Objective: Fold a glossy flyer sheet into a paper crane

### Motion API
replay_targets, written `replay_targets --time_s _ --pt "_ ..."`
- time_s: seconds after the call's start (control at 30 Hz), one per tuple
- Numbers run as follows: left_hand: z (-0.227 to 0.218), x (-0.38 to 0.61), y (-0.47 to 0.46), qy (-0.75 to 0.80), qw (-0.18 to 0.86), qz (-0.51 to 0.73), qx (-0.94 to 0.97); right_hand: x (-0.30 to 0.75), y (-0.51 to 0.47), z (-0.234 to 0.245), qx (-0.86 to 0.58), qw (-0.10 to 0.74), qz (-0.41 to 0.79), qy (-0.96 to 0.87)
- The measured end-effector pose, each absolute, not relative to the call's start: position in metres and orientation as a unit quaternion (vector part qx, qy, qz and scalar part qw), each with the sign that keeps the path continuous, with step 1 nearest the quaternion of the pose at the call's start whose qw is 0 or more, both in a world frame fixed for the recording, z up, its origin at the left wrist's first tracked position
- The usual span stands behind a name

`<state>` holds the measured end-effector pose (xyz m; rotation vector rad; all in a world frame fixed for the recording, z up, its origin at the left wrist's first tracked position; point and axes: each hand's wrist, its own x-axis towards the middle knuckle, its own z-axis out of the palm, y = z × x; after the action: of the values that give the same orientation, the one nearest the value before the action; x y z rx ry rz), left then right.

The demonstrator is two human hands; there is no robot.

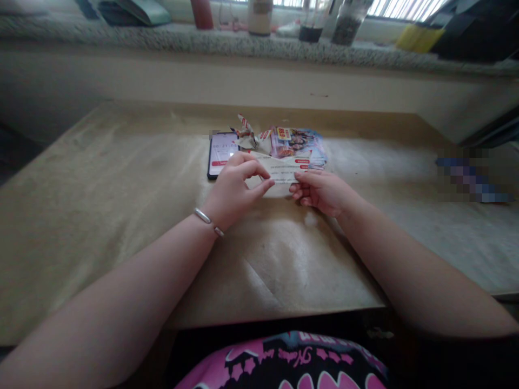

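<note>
A white paper slip with lines of print and red labels is stretched between both hands above the table. My left hand, with a silver cuff bracelet on the wrist, pinches its left end between thumb and forefinger. At the other end, the thumb and curled fingers of my right hand grip the slip. Just behind lie a phone with a lit screen, partly covered by my left hand, a crumpled wrapper with red print, and a stack of colourful printed packets with a yellow label.
The table has a shiny beige cover. Its far side meets a wall, and above that a speckled stone sill carries jars, a red cylinder and a yellow object. A blurred blue-purple item lies at the right.
</note>
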<state>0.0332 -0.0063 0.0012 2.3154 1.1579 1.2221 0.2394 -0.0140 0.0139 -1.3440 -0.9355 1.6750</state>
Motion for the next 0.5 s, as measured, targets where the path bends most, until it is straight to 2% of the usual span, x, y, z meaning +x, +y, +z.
replay_targets --time_s 0.27,0.5 --pt "-0.017 0.035 0.009 0.426 0.325 0.532 0.656 0.238 -0.013 0.010 -0.537 0.379 0.610 -0.442" --pt "-0.016 0.036 0.008 0.390 0.471 0.460 0.644 0.239 -0.012 0.006 -0.531 0.356 0.582 -0.504"
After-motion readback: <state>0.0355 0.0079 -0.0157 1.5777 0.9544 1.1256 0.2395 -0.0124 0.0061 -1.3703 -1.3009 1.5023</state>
